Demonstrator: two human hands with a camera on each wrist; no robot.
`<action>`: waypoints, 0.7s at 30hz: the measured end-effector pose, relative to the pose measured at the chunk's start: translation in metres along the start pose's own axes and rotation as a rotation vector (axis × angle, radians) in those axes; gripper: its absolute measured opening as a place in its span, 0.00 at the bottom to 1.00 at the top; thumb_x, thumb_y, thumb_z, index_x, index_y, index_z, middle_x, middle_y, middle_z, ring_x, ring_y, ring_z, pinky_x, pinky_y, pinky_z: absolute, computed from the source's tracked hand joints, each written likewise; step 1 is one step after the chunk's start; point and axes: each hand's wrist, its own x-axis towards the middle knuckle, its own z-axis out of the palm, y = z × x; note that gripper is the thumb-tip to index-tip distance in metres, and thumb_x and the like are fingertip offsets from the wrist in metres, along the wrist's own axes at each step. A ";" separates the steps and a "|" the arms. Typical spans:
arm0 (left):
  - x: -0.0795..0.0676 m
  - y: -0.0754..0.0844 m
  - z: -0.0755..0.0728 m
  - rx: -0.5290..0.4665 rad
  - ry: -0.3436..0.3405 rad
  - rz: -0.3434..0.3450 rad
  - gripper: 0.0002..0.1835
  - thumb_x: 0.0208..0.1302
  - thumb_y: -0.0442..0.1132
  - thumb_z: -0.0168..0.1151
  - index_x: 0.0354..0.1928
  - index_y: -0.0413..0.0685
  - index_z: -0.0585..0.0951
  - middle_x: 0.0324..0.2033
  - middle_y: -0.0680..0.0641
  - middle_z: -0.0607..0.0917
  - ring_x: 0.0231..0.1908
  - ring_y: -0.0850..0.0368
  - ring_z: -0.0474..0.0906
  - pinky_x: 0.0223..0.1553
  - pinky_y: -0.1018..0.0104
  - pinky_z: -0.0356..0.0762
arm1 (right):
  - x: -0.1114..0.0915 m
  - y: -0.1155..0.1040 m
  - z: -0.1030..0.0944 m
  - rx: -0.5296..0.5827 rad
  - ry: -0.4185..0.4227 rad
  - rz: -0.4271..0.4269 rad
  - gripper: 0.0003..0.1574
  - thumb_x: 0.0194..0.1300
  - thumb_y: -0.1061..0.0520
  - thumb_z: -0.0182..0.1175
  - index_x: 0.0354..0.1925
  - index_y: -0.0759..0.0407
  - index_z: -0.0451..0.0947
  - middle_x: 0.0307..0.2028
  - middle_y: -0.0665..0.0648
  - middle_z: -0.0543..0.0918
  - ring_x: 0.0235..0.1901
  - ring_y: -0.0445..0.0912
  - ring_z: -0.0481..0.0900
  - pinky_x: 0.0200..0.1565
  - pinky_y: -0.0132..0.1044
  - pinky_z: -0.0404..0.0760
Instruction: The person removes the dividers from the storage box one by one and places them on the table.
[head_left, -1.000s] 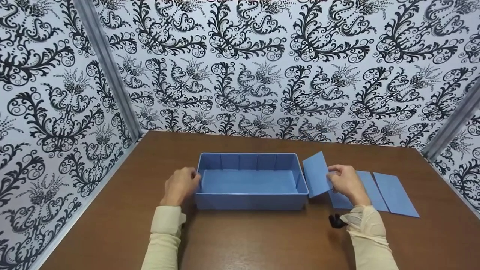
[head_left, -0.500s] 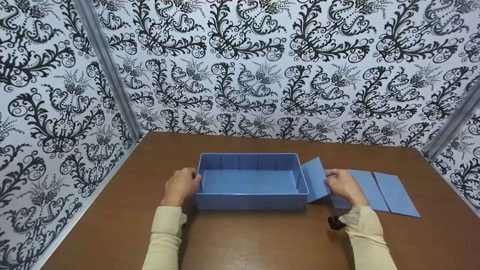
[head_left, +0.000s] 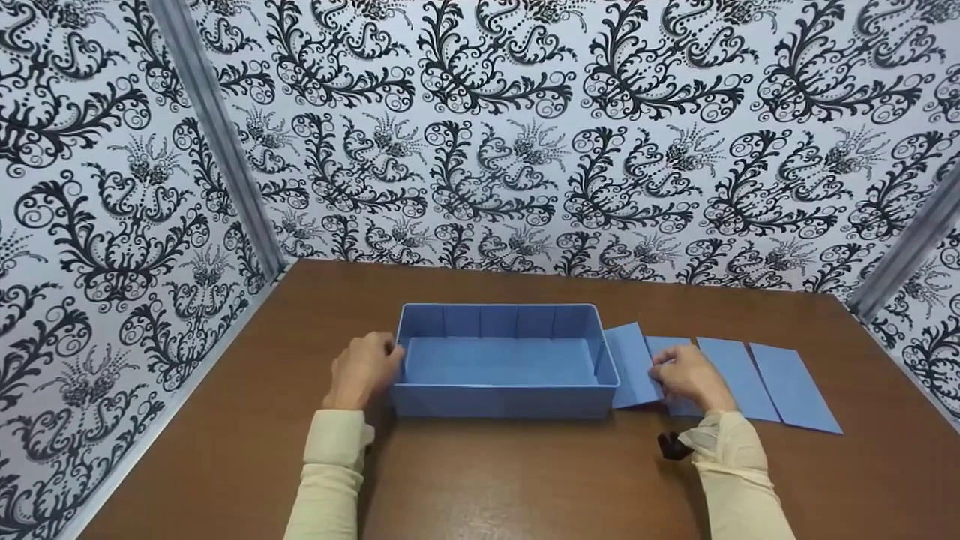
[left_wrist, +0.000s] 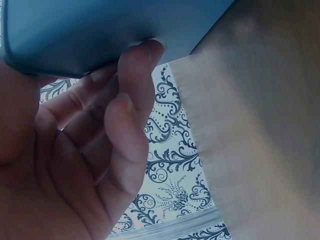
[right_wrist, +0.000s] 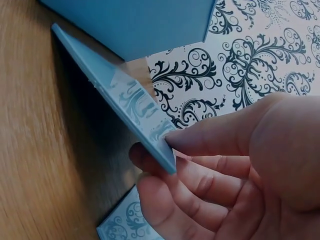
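Note:
A blue plastic bin (head_left: pixel 502 401) stands on the table, its inside bare. My left hand (head_left: pixel 364 370) holds the bin's left end at the rim; the left wrist view shows fingertips against its outer wall (left_wrist: pixel 100 30). Beyond the bin's right end, my right hand (head_left: pixel 688 377) pinches a thin blue divider panel (head_left: pixel 628 364) by its right edge. In the right wrist view the panel (right_wrist: pixel 107 82) slants between thumb and fingers, its held edge raised off the table and its far edge low by the bin.
To the right, more blue panels lie flat in a row: one partly under my right hand (head_left: pixel 666 343), a middle one (head_left: pixel 739 375) and an outer one (head_left: pixel 795 386). A brown table (head_left: pixel 480 480) bears everything. Patterned walls (head_left: pixel 510 150) close off the back and sides.
My right hand has lowered the panel from a steep tilt to nearly flat beside the bin, moving slightly towards me. The left hand has stayed on the bin.

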 end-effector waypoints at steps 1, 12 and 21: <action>0.000 0.000 0.000 0.006 0.004 0.003 0.11 0.70 0.43 0.54 0.32 0.47 0.81 0.23 0.48 0.76 0.26 0.53 0.73 0.30 0.57 0.65 | 0.000 0.000 0.000 0.017 -0.004 0.007 0.16 0.64 0.64 0.54 0.46 0.77 0.76 0.23 0.57 0.77 0.20 0.44 0.76 0.26 0.37 0.79; 0.001 0.000 0.001 0.011 -0.008 -0.012 0.12 0.70 0.44 0.54 0.41 0.45 0.83 0.29 0.47 0.80 0.29 0.52 0.75 0.32 0.56 0.68 | 0.001 0.002 0.005 0.044 -0.010 0.087 0.07 0.64 0.65 0.56 0.36 0.71 0.78 0.20 0.55 0.76 0.18 0.43 0.75 0.24 0.35 0.79; 0.000 0.000 0.001 -0.009 -0.027 -0.022 0.13 0.71 0.44 0.54 0.43 0.44 0.83 0.30 0.46 0.81 0.31 0.51 0.76 0.34 0.55 0.70 | 0.002 0.005 0.002 0.005 -0.002 0.092 0.08 0.64 0.65 0.55 0.34 0.71 0.78 0.19 0.56 0.78 0.18 0.43 0.77 0.24 0.36 0.80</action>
